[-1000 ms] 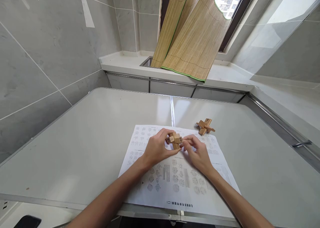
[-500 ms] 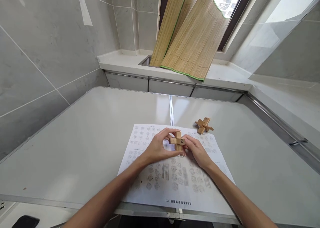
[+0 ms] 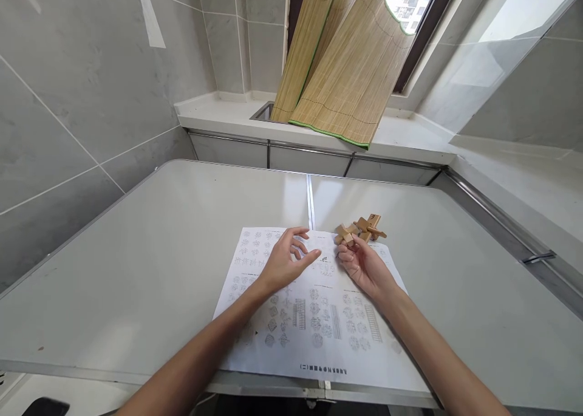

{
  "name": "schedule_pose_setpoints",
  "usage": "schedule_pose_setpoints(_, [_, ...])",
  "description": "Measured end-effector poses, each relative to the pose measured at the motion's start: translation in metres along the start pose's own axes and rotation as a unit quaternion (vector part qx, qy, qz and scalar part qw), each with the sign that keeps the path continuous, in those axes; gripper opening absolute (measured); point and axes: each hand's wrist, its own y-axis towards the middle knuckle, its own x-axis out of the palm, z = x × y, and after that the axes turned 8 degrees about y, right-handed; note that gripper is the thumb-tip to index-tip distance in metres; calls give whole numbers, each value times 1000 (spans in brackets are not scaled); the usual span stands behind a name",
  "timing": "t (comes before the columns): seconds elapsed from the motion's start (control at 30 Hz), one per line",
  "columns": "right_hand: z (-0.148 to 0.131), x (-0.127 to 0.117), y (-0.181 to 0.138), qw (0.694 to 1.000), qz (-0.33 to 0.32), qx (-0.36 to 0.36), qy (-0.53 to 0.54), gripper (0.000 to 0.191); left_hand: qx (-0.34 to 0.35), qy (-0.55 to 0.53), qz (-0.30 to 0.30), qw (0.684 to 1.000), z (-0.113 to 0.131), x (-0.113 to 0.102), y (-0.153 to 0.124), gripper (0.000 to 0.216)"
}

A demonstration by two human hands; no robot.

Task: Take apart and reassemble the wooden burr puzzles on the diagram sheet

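Note:
Between the thumb and fingers of my right hand (image 3: 364,265) is a wooden interlocking puzzle (image 3: 346,234) made of crossed light-brown blocks. It is held up at the back right of the printed sheet (image 3: 314,358). Just behind and to its right, a second wooden puzzle (image 3: 375,221) with a dark mark on one piece rests on the table; in this view the two overlap, and whether they touch I cannot tell. My left hand (image 3: 289,255) hovers over the left half of the sheet, fingers loosely curved and apart, holding nothing. Small line drawings of puzzle shapes cover the sheet.
The sheet lies on a pale folding table (image 3: 136,270) with a seam down its middle. Beyond the far edge runs a white counter (image 3: 218,109) with a bamboo mat (image 3: 350,70) leaning over a sink. A dark object (image 3: 45,407) sits low at the left.
My left hand has let go of the puzzle and moved slightly left. My right hand has turned and carried the puzzle right and away from me, up to the second one.

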Motion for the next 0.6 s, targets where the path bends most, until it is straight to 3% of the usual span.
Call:
schedule_pose_setpoints(0.23, [-5, -9, 1, 991, 9, 40, 128, 15, -9, 8, -5, 1000, 4, -1, 0, 42])
schedule_pose_setpoints(0.43, [-10, -2, -4, 953, 28, 98, 285, 16, -21, 9, -15, 1000, 2, -2, 1, 42])
schedule_pose_setpoints(0.6, [-11, 4, -7, 950, 22, 126, 284, 14, -18, 4, -11, 1000, -2, -1, 2, 39])
